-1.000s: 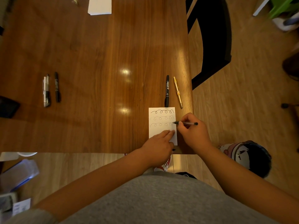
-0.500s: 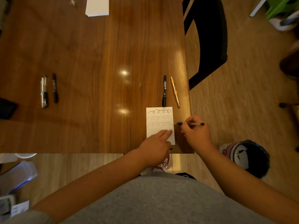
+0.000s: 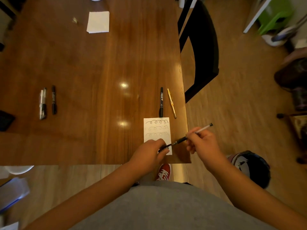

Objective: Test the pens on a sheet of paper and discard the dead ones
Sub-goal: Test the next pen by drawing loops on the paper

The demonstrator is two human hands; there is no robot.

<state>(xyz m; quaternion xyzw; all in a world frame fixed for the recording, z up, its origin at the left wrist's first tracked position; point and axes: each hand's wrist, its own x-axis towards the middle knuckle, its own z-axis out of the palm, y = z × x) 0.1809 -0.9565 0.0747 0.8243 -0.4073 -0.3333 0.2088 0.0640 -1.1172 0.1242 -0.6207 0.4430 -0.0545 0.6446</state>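
I see the right hand (image 3: 201, 143) pinching the pen (image 3: 182, 139) mid-barrel, slanted over the tabletop (image 3: 99, 97) edge. The left hand (image 3: 147, 155) grips a dark cap (image 3: 163, 148) at its tip, above the paper (image 3: 157, 130).

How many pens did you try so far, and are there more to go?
Three rows of loops are on the paper, so three tests look done. The right hand holds a thin pen while the left hand pinches what looks like its cap at the tip. A black marker, a yellow pen and pens further left lie on the table; which are tested, I cannot tell.
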